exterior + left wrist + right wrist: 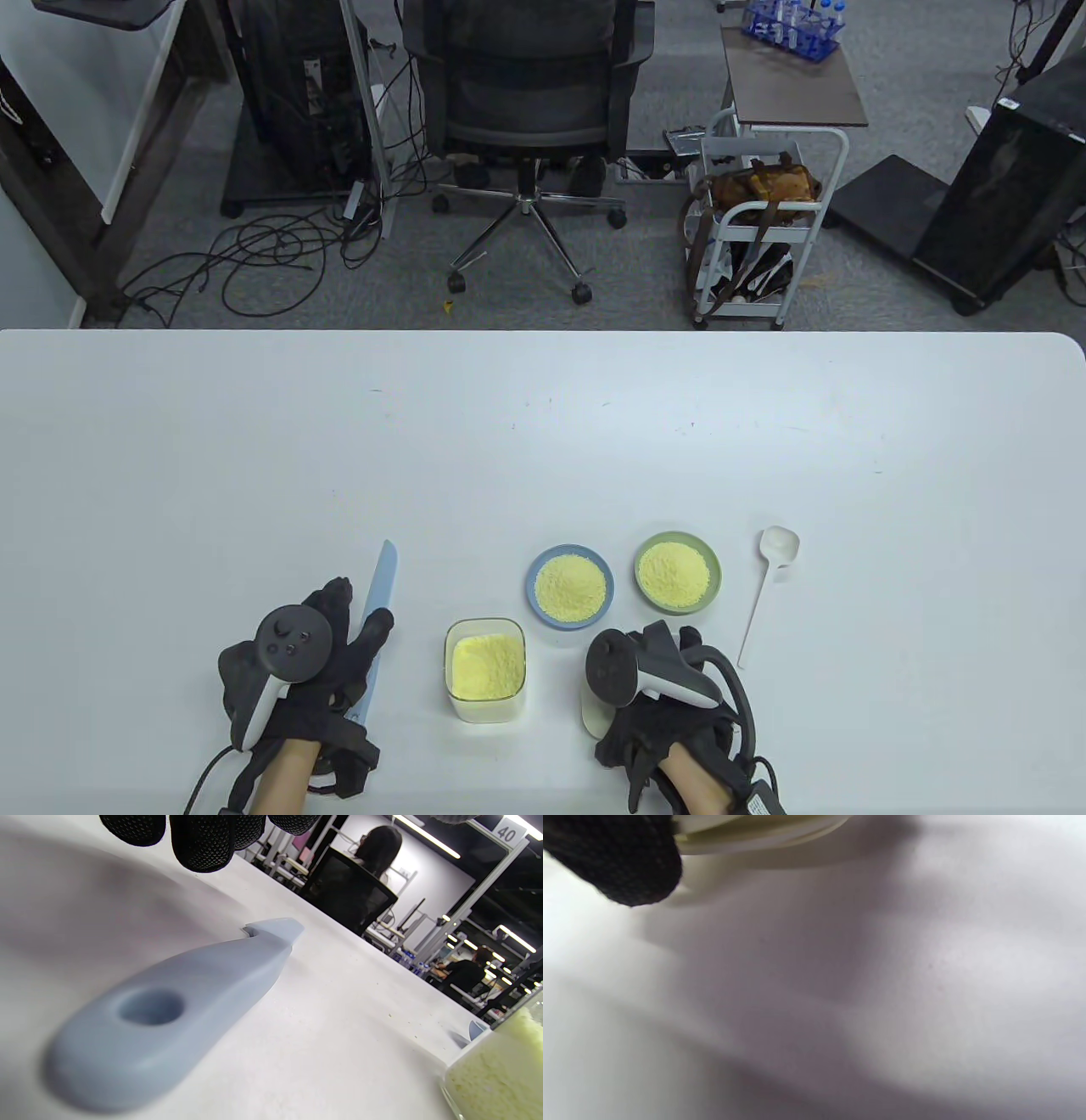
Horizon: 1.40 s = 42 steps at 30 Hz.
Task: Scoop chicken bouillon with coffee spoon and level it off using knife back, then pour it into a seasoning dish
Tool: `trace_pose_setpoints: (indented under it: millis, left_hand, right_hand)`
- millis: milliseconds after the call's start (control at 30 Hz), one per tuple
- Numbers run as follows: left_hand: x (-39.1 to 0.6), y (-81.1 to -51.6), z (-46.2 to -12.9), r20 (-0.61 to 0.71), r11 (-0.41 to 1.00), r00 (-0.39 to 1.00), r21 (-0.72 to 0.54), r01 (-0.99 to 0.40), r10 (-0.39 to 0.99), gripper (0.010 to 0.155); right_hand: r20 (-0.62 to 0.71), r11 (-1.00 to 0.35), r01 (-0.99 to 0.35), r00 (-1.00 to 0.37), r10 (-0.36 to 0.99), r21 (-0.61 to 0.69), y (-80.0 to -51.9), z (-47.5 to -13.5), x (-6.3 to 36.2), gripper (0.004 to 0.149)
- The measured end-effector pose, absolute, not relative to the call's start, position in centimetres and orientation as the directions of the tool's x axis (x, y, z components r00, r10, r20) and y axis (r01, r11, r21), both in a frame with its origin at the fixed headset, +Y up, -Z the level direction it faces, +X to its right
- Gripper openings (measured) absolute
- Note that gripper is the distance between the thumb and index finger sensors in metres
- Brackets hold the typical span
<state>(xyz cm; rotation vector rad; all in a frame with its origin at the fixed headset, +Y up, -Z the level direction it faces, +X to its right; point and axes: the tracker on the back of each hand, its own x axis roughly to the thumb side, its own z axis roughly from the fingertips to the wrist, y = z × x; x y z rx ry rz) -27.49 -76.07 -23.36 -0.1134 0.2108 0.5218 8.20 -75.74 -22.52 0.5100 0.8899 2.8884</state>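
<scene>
The white tabletop (543,441) carries everything near its front edge. The left hand (314,671) lies over the pale blue plastic knife (379,620); its grip is loose, with fingertips (203,844) above the handle in the left wrist view. The right hand (657,705) covers a cream round lid (755,832), one fingertip at its rim; how wide its grip is I cannot tell. Between the hands stands the clear square container of yellow bouillon (484,669). Beyond lie the blue round dish (568,587) and green round dish (678,572), both holding yellow granules, and the white long-handled plastic spoon (766,586) lies untouched.
</scene>
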Motion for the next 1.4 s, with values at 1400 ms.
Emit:
trace_pose_setpoints:
  millis: [1400]
  left_hand:
    - [-27.0,-76.3,-23.2,-0.2,0.857,0.852,-0.089,-0.508,0.484,0.084]
  right_hand:
    - [0.425,-0.871,-0.233,-0.8,0.424,0.431,-71.4,-23.3,-2.6,0.091]
